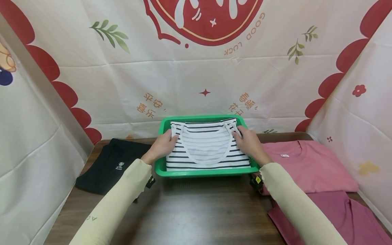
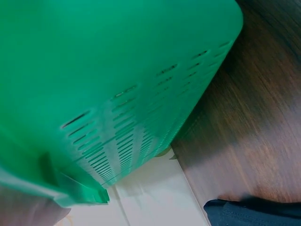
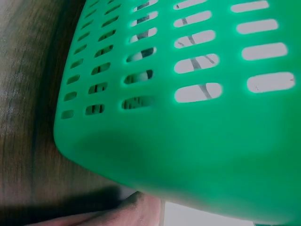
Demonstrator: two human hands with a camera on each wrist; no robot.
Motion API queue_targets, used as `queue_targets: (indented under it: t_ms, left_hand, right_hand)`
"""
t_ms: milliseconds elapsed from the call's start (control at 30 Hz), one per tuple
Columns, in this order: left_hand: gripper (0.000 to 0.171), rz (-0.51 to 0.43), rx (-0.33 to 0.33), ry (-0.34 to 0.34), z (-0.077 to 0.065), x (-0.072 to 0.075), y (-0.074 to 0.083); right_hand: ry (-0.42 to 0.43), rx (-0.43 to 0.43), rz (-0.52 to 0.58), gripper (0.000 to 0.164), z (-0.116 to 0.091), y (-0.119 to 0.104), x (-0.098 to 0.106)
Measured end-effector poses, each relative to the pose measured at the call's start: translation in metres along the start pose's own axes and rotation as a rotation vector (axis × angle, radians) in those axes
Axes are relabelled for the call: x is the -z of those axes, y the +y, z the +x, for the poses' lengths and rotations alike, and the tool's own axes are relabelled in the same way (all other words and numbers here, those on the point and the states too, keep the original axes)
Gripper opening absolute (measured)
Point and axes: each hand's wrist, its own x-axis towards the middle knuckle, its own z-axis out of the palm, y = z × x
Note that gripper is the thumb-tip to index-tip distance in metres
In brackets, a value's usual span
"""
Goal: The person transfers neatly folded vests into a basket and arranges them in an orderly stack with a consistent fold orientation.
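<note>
A folded white shirt with dark stripes (image 1: 208, 161) lies in a green plastic basket (image 1: 205, 173) at the back of the table. My left hand (image 1: 162, 145) pinches the shirt's left shoulder, thumb on top. At the opposite shoulder, my right hand (image 1: 249, 143) grips the cloth the same way. The fingers beneath the fabric are mostly hidden. Both wrist views are filled by the slotted outer walls of the basket (image 2: 117, 56), and the striped cloth (image 3: 197, 92) shows through the slots on the right side.
On the left lies a folded black garment (image 1: 114, 166) with a small white print. To the right are a pink shirt (image 1: 309, 170) and a darker mauve garment (image 1: 343, 214), side by side. A printed white cloth backdrop (image 1: 196, 78) rises behind the brown wooden table (image 1: 196, 211).
</note>
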Motion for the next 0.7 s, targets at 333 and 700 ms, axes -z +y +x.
queue_targets:
  t_ms: [333,700]
  left_hand:
    - [0.043,0.023,0.008,0.003,-0.0003,-0.0019,0.0024]
    - [0.043,0.099,-0.027,0.01,-0.0001,-0.0029,0.0037]
  right_hand:
    - [-0.015,-0.009,-0.003,0.038,-0.0017,-0.0029,0.0]
    - [-0.016,0.053,-0.046,0.034,-0.0012,-0.0015,-0.0031]
